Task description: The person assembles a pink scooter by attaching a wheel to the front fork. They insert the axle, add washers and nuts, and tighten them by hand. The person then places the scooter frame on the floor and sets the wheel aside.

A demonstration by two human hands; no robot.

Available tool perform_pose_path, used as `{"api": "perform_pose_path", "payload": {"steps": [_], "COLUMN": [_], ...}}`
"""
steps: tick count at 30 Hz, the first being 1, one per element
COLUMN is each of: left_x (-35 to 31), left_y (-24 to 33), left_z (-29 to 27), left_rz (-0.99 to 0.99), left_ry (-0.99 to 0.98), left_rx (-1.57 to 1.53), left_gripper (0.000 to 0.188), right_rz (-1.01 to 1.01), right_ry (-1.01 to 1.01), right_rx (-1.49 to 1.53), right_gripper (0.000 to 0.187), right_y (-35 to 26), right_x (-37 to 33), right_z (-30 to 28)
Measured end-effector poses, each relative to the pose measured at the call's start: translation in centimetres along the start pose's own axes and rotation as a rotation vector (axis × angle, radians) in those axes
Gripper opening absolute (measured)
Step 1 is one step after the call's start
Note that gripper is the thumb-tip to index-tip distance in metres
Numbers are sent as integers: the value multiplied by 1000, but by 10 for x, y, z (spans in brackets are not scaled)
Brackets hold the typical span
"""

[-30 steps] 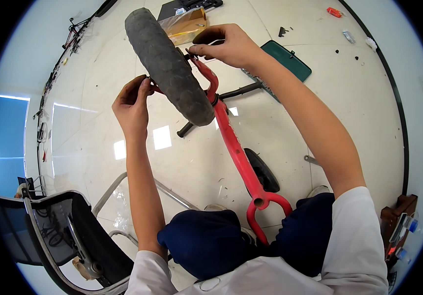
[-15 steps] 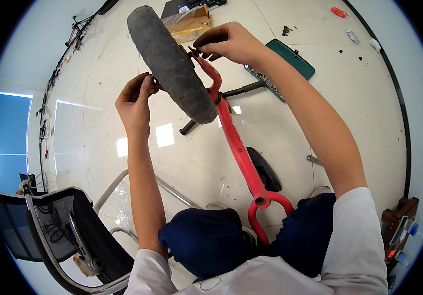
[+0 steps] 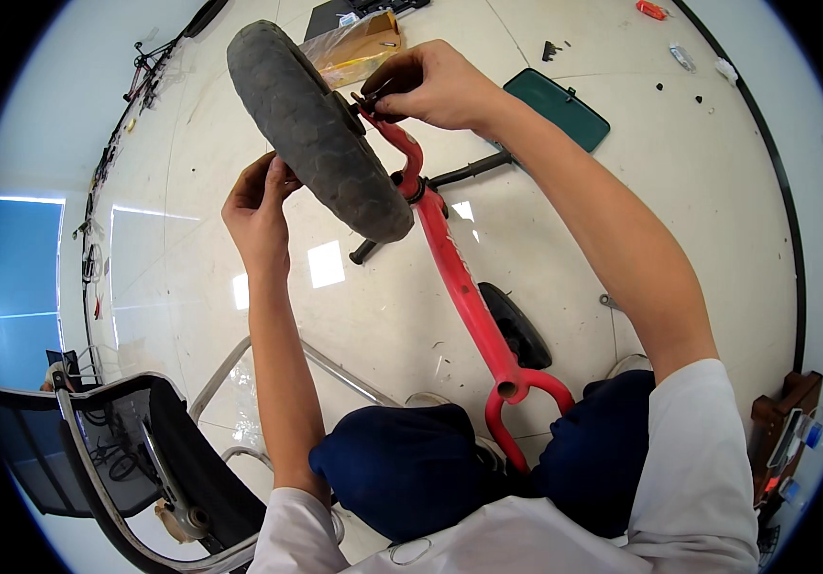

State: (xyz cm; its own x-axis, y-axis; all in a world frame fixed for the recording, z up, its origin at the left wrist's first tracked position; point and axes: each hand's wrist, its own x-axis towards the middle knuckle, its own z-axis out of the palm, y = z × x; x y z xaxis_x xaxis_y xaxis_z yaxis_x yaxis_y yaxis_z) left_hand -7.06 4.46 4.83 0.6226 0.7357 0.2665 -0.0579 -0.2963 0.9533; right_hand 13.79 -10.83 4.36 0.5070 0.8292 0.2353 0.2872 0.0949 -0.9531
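The grey wheel (image 3: 320, 129) is being steadied at the fork of the red bike frame (image 3: 459, 287), raised above the knees. The right hand (image 3: 435, 86) is pinching a small axle part; the left hand (image 3: 256, 206) is pressed behind the tyre, its fingertips hidden, possibly gripping the axle's other end.

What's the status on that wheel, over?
Both hands pinching at the hub: left hand, right hand. Grey wheel in red frame's fork. Nothing blocking.
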Motion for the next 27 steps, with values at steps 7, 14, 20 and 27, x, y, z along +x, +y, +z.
{"api": "perform_pose_path", "payload": {"steps": [7, 14, 20, 27], "left_x": [-3, 0, 4, 9], "left_y": [3, 8, 10, 7], "left_z": [-4, -9, -10, -10], "left_rz": [-100, -132, -86, -52], "left_ry": [21, 5, 7, -28], "left_rx": [-86, -188, -30, 22], "left_gripper": [26, 25, 21, 19], "right_rz": [34, 34, 110, 79], "right_ry": [151, 37, 77, 136], "right_rx": [-205, -17, -124, -135], "right_gripper": [29, 33, 29, 28], "right_y": [0, -30, -42, -36], "right_x": [5, -8, -6, -8], "right_z": [13, 13, 17, 16]}}
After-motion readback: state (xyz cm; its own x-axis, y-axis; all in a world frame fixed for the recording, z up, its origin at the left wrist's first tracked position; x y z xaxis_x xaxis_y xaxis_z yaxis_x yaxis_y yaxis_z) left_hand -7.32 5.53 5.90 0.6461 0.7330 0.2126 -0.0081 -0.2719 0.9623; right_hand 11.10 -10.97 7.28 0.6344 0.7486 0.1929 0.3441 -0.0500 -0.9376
